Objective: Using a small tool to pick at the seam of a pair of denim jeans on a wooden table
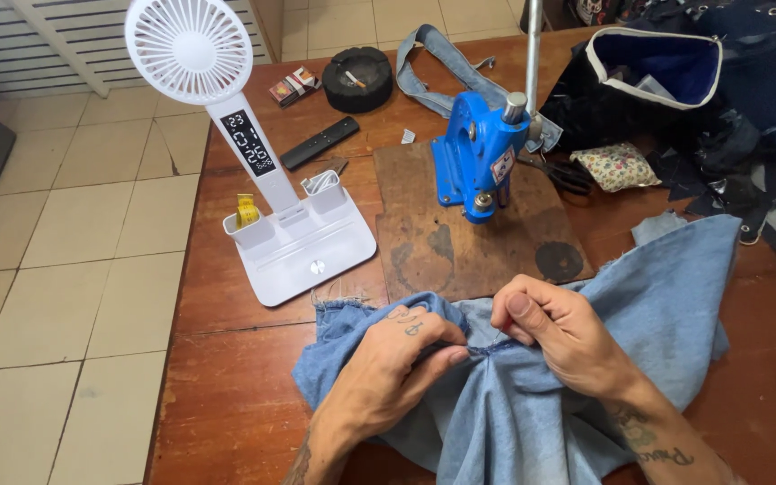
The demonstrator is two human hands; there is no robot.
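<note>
I see my left hand (397,359) pinched shut on a fold of the denim cloth (532,395), thumb against fingertips. My right hand (554,337) is clamped on the same fold, just beside the left. The cloth lies bunched on the wooden table (226,395), directly in front of the blue press (480,153). The press stands on a worn board (460,233). Left of the press stands a white desk fan (253,162); behind it lies a black ashtray (357,79). Pale floor tiles (56,296) lie beyond the table's left edge.

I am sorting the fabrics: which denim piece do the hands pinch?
The light blue denim at the near edge, pinched by left hand and right hand; the denim strap lies untouched behind the press.
</note>
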